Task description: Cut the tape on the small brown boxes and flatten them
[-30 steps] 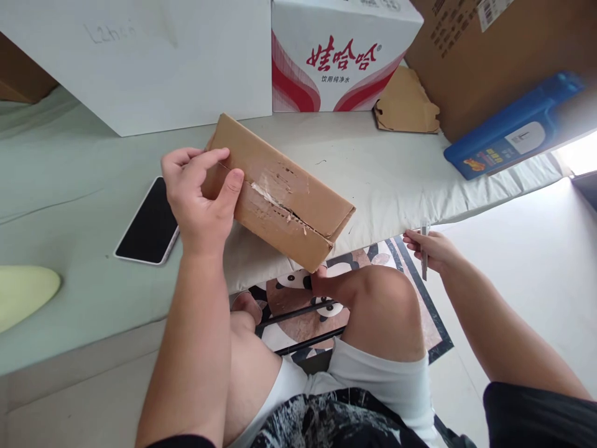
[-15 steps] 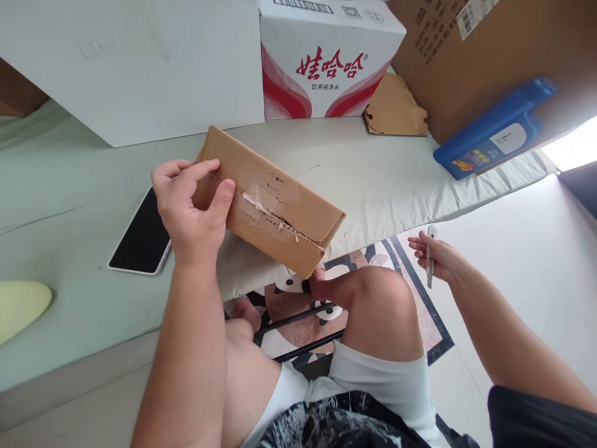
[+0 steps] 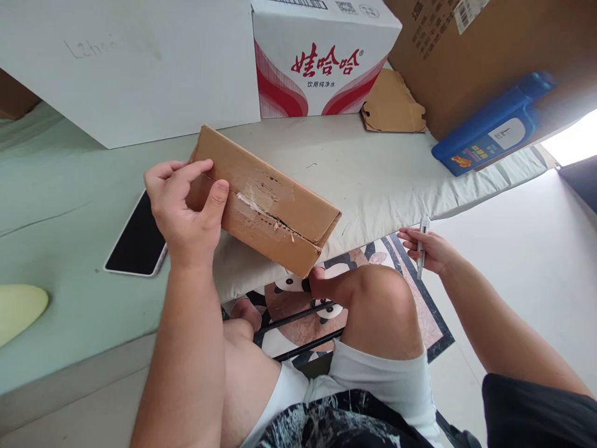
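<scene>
My left hand [image 3: 186,205] grips the left end of a brown cardboard box [image 3: 298,193], thumb on the near face and fingers round the top edge. The box is tilted, its right end lower and reaching past the edge of the covered surface. Along its seam the tape is torn and a slit shows. Off to the right, apart from the box, my right hand [image 3: 431,249] holds a slim white utility knife [image 3: 422,246], its tip pointing down. A dark-screened tablet [image 3: 135,239] lies beside my left wrist, partly hidden by it.
A white carton with red lettering [image 3: 326,68] stands behind, beside a large white box [image 3: 163,68]. Flat cardboard [image 3: 394,102], a blue bottle [image 3: 494,127] and a big brown carton [image 3: 461,68] are at the right. A yellow-green object [image 3: 21,311] lies far left.
My right hand has moved a little left and up with the knife, which has turned slightly. My left hand keeps its hold on the box; the whole view has shifted slightly.
</scene>
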### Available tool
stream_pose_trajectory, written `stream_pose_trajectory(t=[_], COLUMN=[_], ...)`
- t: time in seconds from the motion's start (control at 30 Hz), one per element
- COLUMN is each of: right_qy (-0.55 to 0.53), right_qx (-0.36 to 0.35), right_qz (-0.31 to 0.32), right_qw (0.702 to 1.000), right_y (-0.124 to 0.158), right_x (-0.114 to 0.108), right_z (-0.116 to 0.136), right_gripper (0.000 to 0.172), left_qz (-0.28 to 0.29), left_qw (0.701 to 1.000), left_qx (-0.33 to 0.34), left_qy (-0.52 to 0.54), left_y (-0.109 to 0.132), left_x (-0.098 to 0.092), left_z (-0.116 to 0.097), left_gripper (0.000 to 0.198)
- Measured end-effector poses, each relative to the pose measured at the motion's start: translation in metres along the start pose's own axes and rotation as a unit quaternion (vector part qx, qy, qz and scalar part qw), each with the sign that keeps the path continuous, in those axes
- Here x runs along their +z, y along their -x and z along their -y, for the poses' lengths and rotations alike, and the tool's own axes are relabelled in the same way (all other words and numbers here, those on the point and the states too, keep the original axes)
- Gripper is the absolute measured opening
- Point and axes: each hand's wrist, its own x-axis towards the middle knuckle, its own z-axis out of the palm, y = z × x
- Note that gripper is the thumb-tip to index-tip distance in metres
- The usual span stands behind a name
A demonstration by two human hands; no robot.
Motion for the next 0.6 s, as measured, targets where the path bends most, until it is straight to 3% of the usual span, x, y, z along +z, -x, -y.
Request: stream_pose_trajectory(t=[0.37, 0.6], right_qy=[0.089, 0.152], right_qx=[0.041, 0.022], right_qz=[-0.038, -0.061], right_qw=[0.994, 0.986], right_y=[-0.022, -0.026], right_x=[0.003, 0.001], right_z=[-0.011, -0.015], right_gripper=[0.036, 0.042], left_qz=[0.001, -0.002], left_qw=[1.0, 1.0], left_qx=[-0.008, 0.006], left_qy=[0.018, 0.026], left_y=[0.002, 0.002], left_x=[0.002, 0.002], left_z=[-0.001, -0.002], left_gripper=[0.057, 0.057])
